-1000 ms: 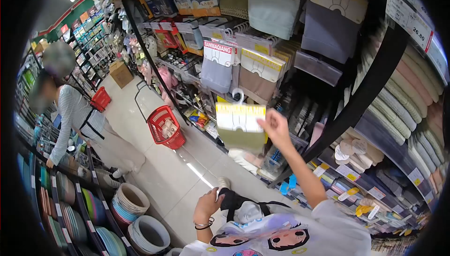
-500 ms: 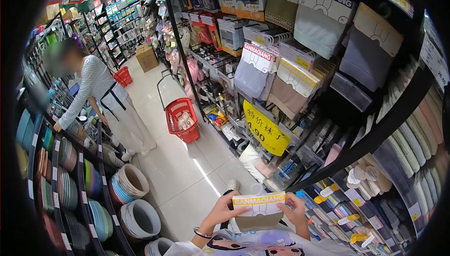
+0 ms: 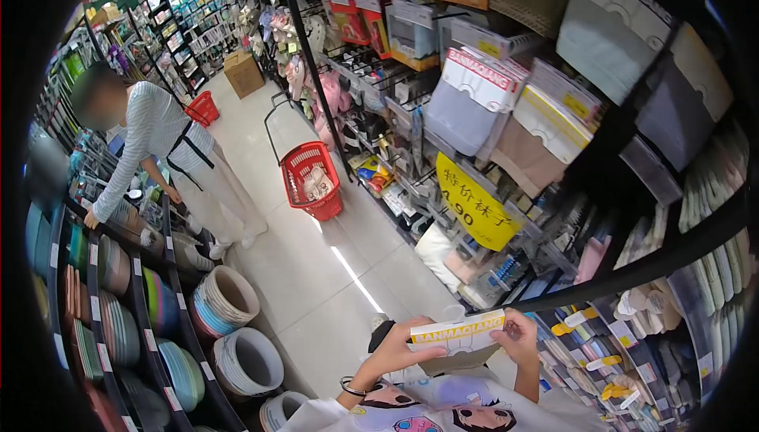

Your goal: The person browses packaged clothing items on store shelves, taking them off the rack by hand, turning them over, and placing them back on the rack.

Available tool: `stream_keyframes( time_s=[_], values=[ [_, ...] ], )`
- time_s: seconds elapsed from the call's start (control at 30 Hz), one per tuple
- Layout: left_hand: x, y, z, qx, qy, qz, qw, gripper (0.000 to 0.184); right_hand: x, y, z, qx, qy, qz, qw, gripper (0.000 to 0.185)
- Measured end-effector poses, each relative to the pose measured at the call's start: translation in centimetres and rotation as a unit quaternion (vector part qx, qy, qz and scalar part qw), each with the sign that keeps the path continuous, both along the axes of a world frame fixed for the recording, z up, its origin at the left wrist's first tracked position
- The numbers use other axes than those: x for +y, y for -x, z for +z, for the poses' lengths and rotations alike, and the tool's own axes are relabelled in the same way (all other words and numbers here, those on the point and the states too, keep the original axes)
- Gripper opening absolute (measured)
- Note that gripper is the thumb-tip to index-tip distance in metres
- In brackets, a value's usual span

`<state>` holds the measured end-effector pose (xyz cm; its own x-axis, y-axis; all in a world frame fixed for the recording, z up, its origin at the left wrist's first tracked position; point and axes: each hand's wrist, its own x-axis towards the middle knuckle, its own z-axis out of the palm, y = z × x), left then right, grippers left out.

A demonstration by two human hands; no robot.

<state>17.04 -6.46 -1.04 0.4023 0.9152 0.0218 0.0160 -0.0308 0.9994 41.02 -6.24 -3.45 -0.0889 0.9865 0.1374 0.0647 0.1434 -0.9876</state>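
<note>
A packet of underwear (image 3: 462,343) with a white card header and yellow band lettered BANMAQIANG is held in front of my chest. My left hand (image 3: 401,350) grips its left end, thumb across the front of the card. On the right end my right hand (image 3: 518,339) pinches the card's corner. Olive-brown fabric shows below the header, and a clear plastic hanger loop sticks up from the top. Similar packets hang on the rack ahead, among them a lavender one (image 3: 466,112) and a brown one (image 3: 534,147).
A red shopping basket (image 3: 312,183) stands on the aisle floor, with a cardboard box (image 3: 243,74) farther back. At left a person (image 3: 162,128) in a striped top reaches to a shelf. Buckets (image 3: 249,359) line the lower left. A yellow price sign (image 3: 474,203) hangs from the rack.
The view has shifted, bringing the rack closer. The packet has tilted back, so its face looks narrower, and both hands still hold it. The person at left is in nearly the same pose.
</note>
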Motion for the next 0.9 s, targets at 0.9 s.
stream_keyframes(
  time_s=[0.9],
  values=[
    [9.9, 17.9, -1.3, -0.028, -0.079, 0.04, 0.996, 0.02, 11.0, 10.4, 4.7, -0.007, -0.006, -0.206, 0.978, 0.016]
  ],
)
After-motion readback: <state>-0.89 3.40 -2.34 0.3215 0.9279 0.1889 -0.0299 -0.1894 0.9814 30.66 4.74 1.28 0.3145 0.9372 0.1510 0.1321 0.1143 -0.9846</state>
